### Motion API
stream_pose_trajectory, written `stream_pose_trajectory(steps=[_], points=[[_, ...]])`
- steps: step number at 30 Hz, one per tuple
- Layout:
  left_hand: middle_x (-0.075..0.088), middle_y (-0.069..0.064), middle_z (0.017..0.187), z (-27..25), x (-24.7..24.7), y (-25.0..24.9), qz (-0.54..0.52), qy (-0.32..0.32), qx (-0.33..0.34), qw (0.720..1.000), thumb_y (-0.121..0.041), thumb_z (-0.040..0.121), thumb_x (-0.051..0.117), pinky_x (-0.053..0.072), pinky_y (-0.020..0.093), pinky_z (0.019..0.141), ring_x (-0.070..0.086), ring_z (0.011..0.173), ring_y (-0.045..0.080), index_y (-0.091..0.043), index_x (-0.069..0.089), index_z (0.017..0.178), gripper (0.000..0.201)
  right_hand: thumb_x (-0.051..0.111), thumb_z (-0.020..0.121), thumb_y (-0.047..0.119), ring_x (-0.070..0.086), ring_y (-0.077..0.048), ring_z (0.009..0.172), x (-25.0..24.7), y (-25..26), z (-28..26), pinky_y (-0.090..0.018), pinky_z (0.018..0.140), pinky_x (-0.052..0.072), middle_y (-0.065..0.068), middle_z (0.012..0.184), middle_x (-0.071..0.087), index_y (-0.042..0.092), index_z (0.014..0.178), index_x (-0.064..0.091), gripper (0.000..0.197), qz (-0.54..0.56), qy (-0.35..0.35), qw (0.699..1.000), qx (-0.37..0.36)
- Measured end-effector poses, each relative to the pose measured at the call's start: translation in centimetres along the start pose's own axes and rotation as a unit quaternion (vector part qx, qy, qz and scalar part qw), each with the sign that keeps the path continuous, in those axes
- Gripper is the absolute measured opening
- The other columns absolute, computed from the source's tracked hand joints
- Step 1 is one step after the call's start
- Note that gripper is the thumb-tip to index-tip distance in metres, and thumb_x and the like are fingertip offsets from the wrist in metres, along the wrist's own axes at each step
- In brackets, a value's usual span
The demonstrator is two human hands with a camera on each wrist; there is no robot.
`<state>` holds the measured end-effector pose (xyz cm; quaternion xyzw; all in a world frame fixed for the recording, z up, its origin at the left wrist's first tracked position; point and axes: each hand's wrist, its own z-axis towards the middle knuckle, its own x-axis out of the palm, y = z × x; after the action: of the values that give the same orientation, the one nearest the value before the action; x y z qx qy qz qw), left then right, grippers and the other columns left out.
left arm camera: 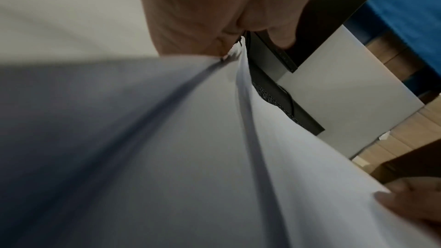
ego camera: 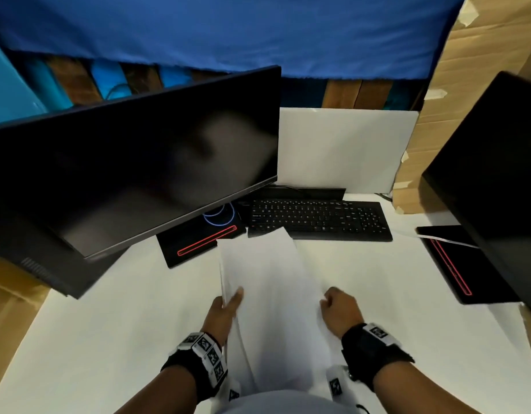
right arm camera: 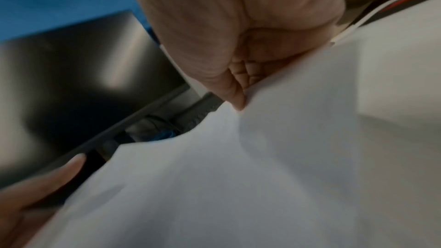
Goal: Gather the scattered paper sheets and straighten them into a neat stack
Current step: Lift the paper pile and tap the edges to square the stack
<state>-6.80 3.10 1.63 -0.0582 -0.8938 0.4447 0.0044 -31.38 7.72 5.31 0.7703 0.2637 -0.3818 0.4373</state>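
A bundle of white paper sheets is held up off the white desk between both hands, blurred by motion. My left hand grips the bundle's left edge, thumb on top. My right hand is curled round the right edge. In the left wrist view the sheets fan apart from the left hand's pinch, edges uneven. The right wrist view shows the paper bent under the right hand's closed fingers. One more white sheet lies on the right monitor's base.
A black keyboard lies just beyond the sheets. A tilted dark monitor hangs over the left of the desk, its red-lined base beside the paper. A second monitor and base stand at right. A white board leans behind.
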Motion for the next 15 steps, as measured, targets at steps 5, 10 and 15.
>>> stream_pose_trajectory(steps=[5,10,15], points=[[0.059,0.016,0.124,-0.2,0.3,-0.2,0.073,0.002,0.074,0.995,-0.001,0.09,0.051,0.047,0.045,0.099,0.058,0.107,0.031,-0.017,0.047,0.115,0.031,0.059,0.086,0.02,0.049,-0.019,0.087,1.5,-1.3,0.0,-0.026,0.086,0.043,-0.007,0.102,0.042,0.024,0.075,0.044,0.019,0.026,0.087,0.996,0.016],[0.064,0.008,0.116,-2.6,1.3,-5.1,0.005,0.025,0.159,0.987,-0.001,0.093,0.045,0.049,0.044,0.096,0.061,0.109,0.03,-0.025,0.053,0.116,0.033,0.061,0.089,0.015,0.056,-0.023,0.108,-2.3,0.8,0.7,-0.033,0.095,0.044,-0.006,0.122,0.055,0.013,0.134,0.036,0.052,0.306,0.053,0.95,0.024],[0.065,-0.01,0.117,-5.0,2.9,-11.0,-0.065,0.043,0.281,0.957,-0.009,0.095,0.046,0.051,0.029,0.092,0.064,0.106,0.008,-0.038,0.05,0.119,0.038,0.042,0.094,-0.004,0.057,-0.008,0.107,-6.5,5.2,0.0,-0.004,0.087,0.043,0.007,0.115,0.06,0.016,0.128,0.045,0.04,0.426,-0.094,0.895,-0.093]])
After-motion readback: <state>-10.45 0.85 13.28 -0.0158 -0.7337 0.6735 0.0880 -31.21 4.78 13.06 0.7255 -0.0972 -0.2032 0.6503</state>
